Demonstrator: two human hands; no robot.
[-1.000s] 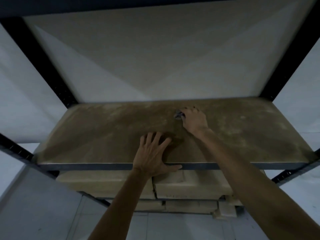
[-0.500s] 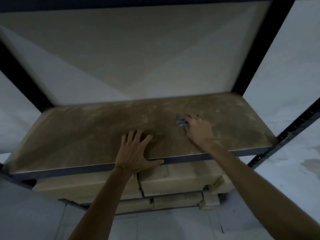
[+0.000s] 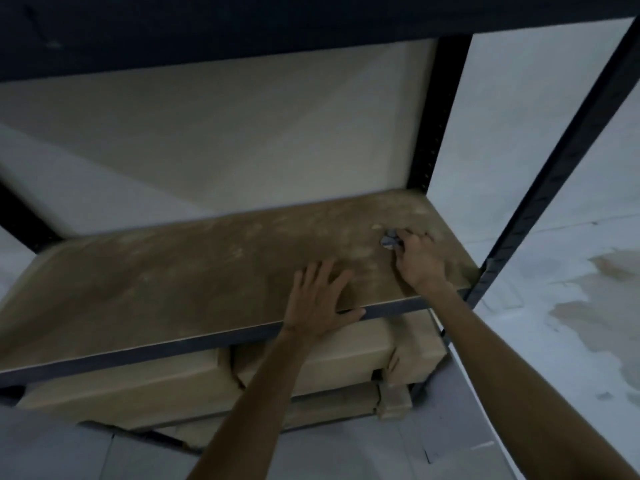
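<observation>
Where the right hand (image 3: 420,263) reaches onto the shelf board (image 3: 166,271), its fingers are curled and pinch a small grey rag (image 3: 389,240) against the wood. The rag is crumpled, and blur hides its finer detail.

- Rag: on the board's right rear part, near the back right corner, touching the surface.
- Left hand (image 3: 318,299): spread flat, fingers straight and apart, palm down on the board at its front edge, thumb lying along that edge. It holds nothing. It sits left of the right hand and nearer the front, apart from it.
- Shelf board: brown and dull, with pale dusty smears, thickest toward the right rear around the rag.
- Front rail (image 3: 138,353): dark metal, under the board's front edge.
- Back post (image 3: 440,116): black upright with holes, at the board's back right corner.
- Front post (image 3: 554,174): black, slotted, at its front right corner.
- Upper shelf (image 3: 242,26): dark, above the board.
- Cardboard boxes (image 3: 311,363): tan, stacked flat beneath the board, some edges torn.
- Wall (image 3: 242,140): pale, behind the board.
- Floor (image 3: 571,265): pale grey, right of the board, with a brownish stain (image 3: 602,306).
</observation>
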